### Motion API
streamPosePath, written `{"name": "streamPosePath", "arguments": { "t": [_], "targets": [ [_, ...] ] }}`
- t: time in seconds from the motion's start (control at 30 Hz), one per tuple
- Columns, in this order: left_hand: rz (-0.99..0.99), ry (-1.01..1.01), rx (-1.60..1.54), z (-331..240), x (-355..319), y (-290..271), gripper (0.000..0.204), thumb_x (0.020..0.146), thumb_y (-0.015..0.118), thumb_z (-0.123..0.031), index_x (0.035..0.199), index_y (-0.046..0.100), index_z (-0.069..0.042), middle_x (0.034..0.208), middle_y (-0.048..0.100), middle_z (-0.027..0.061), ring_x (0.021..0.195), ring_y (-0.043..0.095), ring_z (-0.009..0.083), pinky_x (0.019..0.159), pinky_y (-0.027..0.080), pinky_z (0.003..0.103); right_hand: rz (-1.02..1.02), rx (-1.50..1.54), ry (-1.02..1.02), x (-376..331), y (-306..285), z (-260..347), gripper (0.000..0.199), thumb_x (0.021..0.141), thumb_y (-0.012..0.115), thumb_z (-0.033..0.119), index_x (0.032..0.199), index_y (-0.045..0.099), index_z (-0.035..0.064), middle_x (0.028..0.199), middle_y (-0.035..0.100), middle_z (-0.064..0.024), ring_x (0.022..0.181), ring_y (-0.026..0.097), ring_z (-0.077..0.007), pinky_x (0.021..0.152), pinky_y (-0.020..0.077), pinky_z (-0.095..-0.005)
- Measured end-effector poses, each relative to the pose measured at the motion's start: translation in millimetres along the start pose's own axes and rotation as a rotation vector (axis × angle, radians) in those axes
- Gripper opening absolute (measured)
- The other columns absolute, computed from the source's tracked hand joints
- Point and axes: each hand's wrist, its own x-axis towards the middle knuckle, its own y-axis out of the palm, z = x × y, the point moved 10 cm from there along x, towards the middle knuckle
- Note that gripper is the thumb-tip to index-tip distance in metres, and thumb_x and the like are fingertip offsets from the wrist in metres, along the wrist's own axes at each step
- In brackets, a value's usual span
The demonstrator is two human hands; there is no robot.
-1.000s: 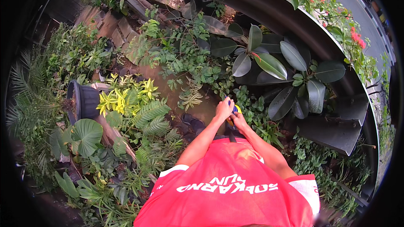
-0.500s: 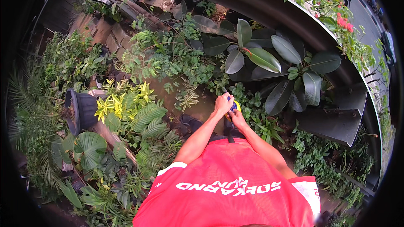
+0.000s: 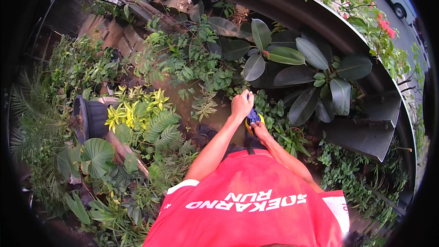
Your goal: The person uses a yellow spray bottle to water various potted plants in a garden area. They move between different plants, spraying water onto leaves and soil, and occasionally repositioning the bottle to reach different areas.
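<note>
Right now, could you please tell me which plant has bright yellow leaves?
The yellow plant just right of the black pot; foliage around it is green.

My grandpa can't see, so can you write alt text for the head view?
A person's right hand holds a blue-and-yellow object, with the left hand close by. The person wears a red shirt, among leafy plants and a black pot.

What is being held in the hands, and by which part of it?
A blue-and-yellow object: the right hand holds its near end. What the left hand grips is unclear.
</note>
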Motion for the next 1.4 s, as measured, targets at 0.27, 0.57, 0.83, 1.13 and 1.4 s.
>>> {"name": "streamPosePath", "arguments": {
  "t": [0.27, 0.57, 0.83, 1.13, 1.4],
  "targets": [
    [-0.033, -0.022, 0.006, 17, -15, 26, 0.029, 0.094, 0.048, -0.028, 0.083, 0.057, -0.003, 0.061, 0.06, 0.0226, 0.062, 0.063, 0.0416, 0.06, 0.05, 0.05, -0.022, -0.005, 0.03, -7, -3, -2, 0.023, 0.097, 0.052, 0.023, 0.088, 0.06, 0.0034, 0.074, 0.059, -0.002, 0.064, 0.052, -0.0112, 0.062, 0.0436, -0.0278],
    [0.118, -0.114, 0.072, 58, -60, 85, 0.028, 0.095, 0.046, -0.032, 0.092, 0.058, -0.006, 0.068, 0.065, 0.0215, 0.068, 0.065, 0.0407, 0.067, 0.051, 0.051, 0.057, -0.081, -0.053, -8, -5, 3, 0.019, 0.096, 0.05, 0.019, 0.089, 0.059, 0.0029, 0.075, 0.058, -0.0021, 0.066, 0.051, -0.0106, 0.061, 0.042, -0.0273],
    [0.164, -0.111, 0.083, 63, -61, 93, 0.027, 0.095, 0.045, -0.032, 0.093, 0.055, -0.007, 0.075, 0.067, 0.021, 0.071, 0.065, 0.041, 0.066, 0.051, 0.052, 0.091, -0.003, -0.021, -4, -5, -10, 0.018, 0.097, 0.048, 0.018, 0.089, 0.058, 0.0057, 0.072, 0.055, 0.001, 0.058, 0.045, -0.0071, 0.05, 0.0347, -0.0237],
    [0.153, -0.122, 0.038, 76, -70, 98, 0.027, 0.095, 0.045, -0.032, 0.098, 0.054, -0.007, 0.08, 0.067, 0.022, 0.075, 0.065, 0.042, 0.066, 0.051, 0.052, 0.086, -0.087, 0.119, -8, -9, -18, 0.019, 0.095, 0.053, 0.019, 0.088, 0.06, 0.0027, 0.076, 0.059, -0.0022, 0.066, 0.052, -0.0102, 0.061, 0.0412, -0.0259],
    [0.222, -0.191, 0.057, 87, -85, 108, 0.029, 0.096, 0.044, -0.035, 0.1, 0.054, -0.008, 0.082, 0.067, 0.0233, 0.077, 0.065, 0.0423, 0.067, 0.051, 0.053, 0.08, -0.108, 0.116, -13, -9, -29, 0.019, 0.093, 0.052, 0.02, 0.086, 0.06, 0.0046, 0.072, 0.057, -0.0008, 0.063, 0.049, -0.0097, 0.057, 0.0387, -0.0267]
  ]
}}
